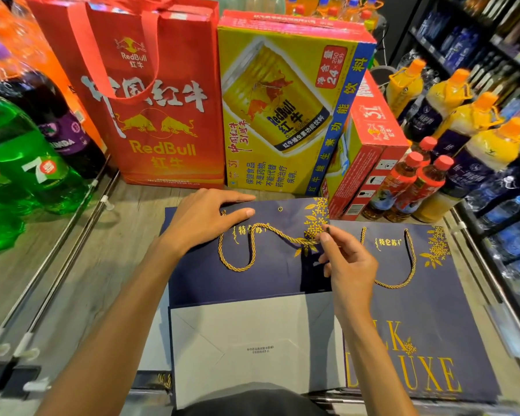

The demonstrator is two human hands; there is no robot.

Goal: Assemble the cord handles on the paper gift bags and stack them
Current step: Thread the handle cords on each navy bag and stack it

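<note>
Working at a wood-grain bench, with green soda bottles and a purple bottle crowding its far left side. Facing, further along the back, a tall red paper bag standing upright, then a yellow drinks carton and a red carton tilting beside it.

Pressing the left hand flat, fingers straight, on the far edge of a navy gift bag, over its left eyelet. Working on this bag as it is lying flat mid-bench, long axis running away from the body, mouth pointing toward the cartons, grey folded base toward the near edge, with the right eyelet uncovered.

Pinching the tip of a gold cord between thumb and forefinger of the right hand, other fingers curled, over the bag's upper right corner. Trailing that cord leftward from the pinch, over a hump, down into a U and up under the left hand. Holding the two hands apart, one near each upper corner.

Overlapping, with the bag's right side, a second navy bag lying flat the same way, mouth pointing away, its fitted cord handle hanging in a U.

Ending at the right in red-capped bottles, orange-capped bottles and dark shelves of bottles.
</note>
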